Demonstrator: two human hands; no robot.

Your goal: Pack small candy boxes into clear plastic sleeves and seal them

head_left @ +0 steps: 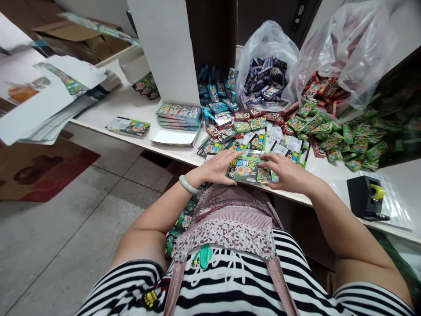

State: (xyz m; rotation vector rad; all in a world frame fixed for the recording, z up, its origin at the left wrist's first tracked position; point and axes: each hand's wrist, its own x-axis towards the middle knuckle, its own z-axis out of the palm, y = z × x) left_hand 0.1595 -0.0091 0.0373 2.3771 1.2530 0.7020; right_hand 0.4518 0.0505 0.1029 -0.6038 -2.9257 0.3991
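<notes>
A printed green-and-black candy card lies at the front edge of the table, between my two hands. My left hand, with a pale bangle at the wrist, grips its left side, fingers along the top and thumb near the lower edge. On the right side my right hand has its bent fingers over the card's end and its thumb low. Whether this is one card or a small stack I cannot tell. More printed cards lie spread just behind it. Small blue candy packets and green packets are heaped beyond.
An open white display box holds stacked packets, its lid upright. Plastic bags hold purple packets and red packets. A black tape dispenser stands at right. Flat cartons overhang the table at left; another printed card lies nearby.
</notes>
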